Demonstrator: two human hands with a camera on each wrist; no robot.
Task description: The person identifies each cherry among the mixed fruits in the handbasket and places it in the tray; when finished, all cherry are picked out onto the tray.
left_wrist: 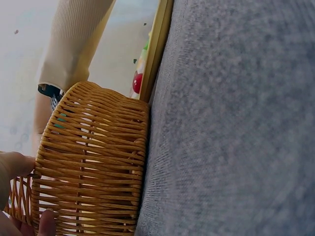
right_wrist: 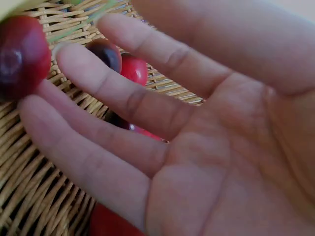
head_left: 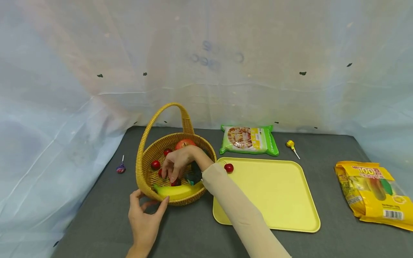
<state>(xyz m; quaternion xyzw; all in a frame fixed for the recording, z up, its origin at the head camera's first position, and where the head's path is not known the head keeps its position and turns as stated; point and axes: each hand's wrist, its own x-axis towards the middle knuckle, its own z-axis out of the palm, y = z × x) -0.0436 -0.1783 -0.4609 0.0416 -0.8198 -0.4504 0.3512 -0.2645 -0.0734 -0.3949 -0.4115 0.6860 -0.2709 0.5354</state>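
A wicker basket [head_left: 147,179] with a tall handle stands on the grey table, holding several cherries [head_left: 155,165], a banana [head_left: 180,191] and a red round fruit [head_left: 185,144]. My left hand [head_left: 144,222] grips its front-left edge near the handle's foot; in the left wrist view a fingertip [left_wrist: 47,222] lies against the weave. Inside the basket is my right hand [head_left: 177,161], fingers pointing down beside a dark cherry [head_left: 175,182]. The right wrist view shows these fingers [right_wrist: 123,103] loosely extended, with a large cherry [right_wrist: 23,58] near their tips. A dark object [head_left: 194,175] is partly hidden by the right hand.
Right of the basket lies a yellow tray [head_left: 267,193] with a cherry [head_left: 229,168] at its left edge. Behind it is a green-and-white packet [head_left: 248,139]. A yellow lollipop [head_left: 291,145], a purple lollipop [head_left: 120,168] and a yellow bag [head_left: 375,195] lie farther out.
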